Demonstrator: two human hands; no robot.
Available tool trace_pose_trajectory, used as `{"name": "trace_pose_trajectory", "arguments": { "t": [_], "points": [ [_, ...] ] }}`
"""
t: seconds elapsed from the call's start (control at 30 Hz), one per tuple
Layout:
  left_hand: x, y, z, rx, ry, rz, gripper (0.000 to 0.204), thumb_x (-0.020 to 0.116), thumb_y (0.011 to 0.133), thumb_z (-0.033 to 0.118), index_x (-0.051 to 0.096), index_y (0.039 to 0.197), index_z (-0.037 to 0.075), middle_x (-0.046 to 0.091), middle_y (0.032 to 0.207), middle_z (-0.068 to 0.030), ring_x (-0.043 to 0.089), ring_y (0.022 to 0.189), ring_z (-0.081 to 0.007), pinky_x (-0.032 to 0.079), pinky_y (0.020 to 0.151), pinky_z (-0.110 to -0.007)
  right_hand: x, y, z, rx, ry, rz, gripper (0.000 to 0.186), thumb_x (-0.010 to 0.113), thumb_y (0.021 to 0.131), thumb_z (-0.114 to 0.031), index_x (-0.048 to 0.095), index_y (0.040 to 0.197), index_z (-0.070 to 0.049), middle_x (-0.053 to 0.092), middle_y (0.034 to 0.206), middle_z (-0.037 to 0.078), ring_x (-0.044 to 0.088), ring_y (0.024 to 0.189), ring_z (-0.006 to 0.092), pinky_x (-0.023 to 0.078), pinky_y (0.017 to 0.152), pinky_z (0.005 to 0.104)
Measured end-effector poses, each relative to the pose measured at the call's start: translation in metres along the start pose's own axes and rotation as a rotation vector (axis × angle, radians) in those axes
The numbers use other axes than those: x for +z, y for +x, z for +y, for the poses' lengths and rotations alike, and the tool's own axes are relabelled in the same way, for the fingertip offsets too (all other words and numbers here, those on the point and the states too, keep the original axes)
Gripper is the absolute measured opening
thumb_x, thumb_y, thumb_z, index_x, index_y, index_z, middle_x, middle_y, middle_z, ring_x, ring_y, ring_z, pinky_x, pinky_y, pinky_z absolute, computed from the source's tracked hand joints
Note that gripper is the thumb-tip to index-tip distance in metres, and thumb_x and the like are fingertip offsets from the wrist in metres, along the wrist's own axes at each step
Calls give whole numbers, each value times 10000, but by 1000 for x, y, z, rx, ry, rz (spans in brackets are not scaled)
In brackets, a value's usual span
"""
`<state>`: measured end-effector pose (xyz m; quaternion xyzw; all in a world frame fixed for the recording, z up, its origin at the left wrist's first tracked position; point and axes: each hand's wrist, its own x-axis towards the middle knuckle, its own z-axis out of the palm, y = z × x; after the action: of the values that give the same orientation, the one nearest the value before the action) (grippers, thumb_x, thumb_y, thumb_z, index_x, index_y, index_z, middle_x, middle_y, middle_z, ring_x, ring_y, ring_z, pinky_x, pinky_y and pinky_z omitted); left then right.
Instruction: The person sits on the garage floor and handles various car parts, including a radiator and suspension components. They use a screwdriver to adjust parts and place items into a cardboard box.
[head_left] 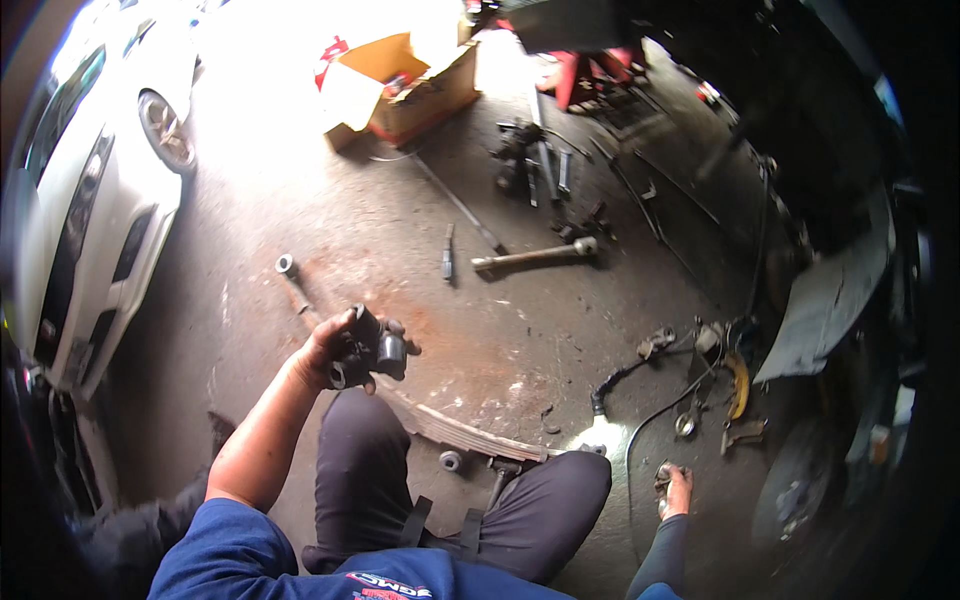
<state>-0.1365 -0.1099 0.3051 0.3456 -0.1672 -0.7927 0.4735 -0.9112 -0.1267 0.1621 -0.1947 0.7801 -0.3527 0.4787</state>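
Metal parts [391,352], dark, cylindrical, gripped in L hand [327,345] by L knee [362,425], up off floor [560,340], twd its L edge, white car [140,225] side. Prob. heavy, rigid, hard to break; maybe slick w/ grease. Best wrapped whole-hand round the middle. R hand [675,490] well apart, out R; can't tell if gripping.

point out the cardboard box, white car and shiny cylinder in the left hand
Cardboard box [435,106], head view: side wall
White car [128,190], head view: white bodywork
Shiny cylinder [392,353], head view: curved side
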Motion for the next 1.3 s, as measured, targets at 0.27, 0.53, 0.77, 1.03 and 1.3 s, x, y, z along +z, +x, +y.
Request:
{"name": "trace_pose_trajectory", "arguments": {
  "t": [0.27, 0.53, 0.77, 1.03, 1.3],
  "points": [
    [14, -271, 62, -193, -267, 276, 912, 699, 928, 705, 566, 1534, 37, 619, 1512, -284, 687, 1305, -397, 699, 758, -502, 57, -214, -182, 63, -711, -255, 458, 872, 806, -105, 568, 1142, -38, 725, 979, 95, 752, 861, 202, 592, 617, 364],
    [123, -419, 123, -186, -570, 373, 856, 619, 1011, 685, 548, 1552, 25, 614, 1530, -272, 742, 1231, -368, 706, 745, -468, 101, -387, -274, 225, -941, -471, 456, 897, 810, -135, 646, 1124, 82, 750, 994, 154, 743, 816, 223, 615, 678, 371],
    [111, -426, 249, -188, -359, 395, 837, 561, 1007, 716, 590, 1540, 70, 653, 1529, -188, 688, 1331, -340, 633, 843, -565, 206, -457, -329, 7, -1415, -432, 778, 912, 733, -375, 663, 1295, 103, 754, 1267, 260, 752, 1156, 343, 604, 990, 418],
    [45, -275, 443, -163, -227, 536, 732, 552, 1028, 700, 648, 1498, 147, 713, 1452, -90, 715, 1264, -270, 563, 952, -533, 455, -419, -414, -274, -1235, -592, 811, 909, 704, -413, 660, 1295, 82, 764, 1215, 277, 756, 1141, 338, 596, 995, 437],
    [14, -152, 606, -85, -298, 371, 717, 620, 1002, 660, 643, 1480, 127, 713, 1438, -121, 727, 1262, -274, 665, 837, -491, 702, -407, -585, -101, -896, -932, 563, 927, 784, -303, 603, 1144, -17, 742, 960, 114, 729, 854, 197, 598, 801, 367]
  ]
}}
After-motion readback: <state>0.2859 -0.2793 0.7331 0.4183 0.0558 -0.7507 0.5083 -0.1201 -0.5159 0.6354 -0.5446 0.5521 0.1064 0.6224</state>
